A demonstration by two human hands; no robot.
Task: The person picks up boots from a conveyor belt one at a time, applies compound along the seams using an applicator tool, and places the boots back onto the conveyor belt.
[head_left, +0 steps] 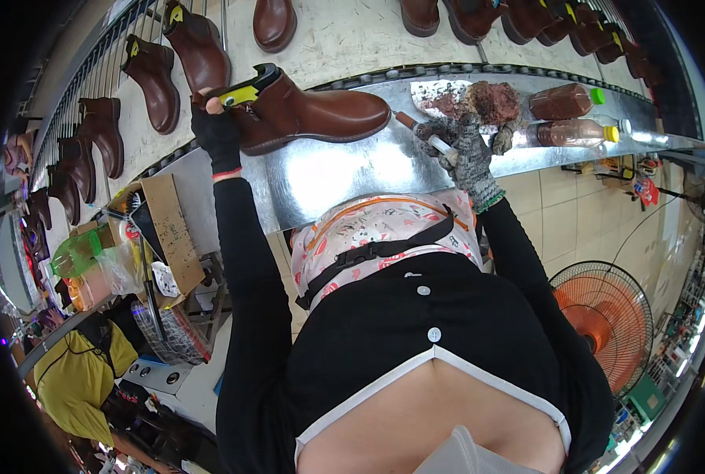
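A shiny brown ankle boot (321,114) lies over the metal ledge (289,186), toe to the right, with a yellow tag at its opening. My left hand (216,134), in a black glove with bare fingertips, grips the boot at its heel end. Just right of the toe, my right hand (471,154) wears a grey knitted glove and closes round a slim tool (441,145) with a pale shaft and a brown end. Whether it is a brush or a marker, I cannot tell. Past that hand sits a brown-stained wad (493,103) on a stained white sheet (431,96).
Two bottles of brown liquid, one green-capped (562,102) and one yellow-capped (577,133), lie to the right. Several brown boots (153,83) stand on the pale conveyor (333,35) beyond. A cardboard box (171,229) is at left, an orange fan (597,332) at right.
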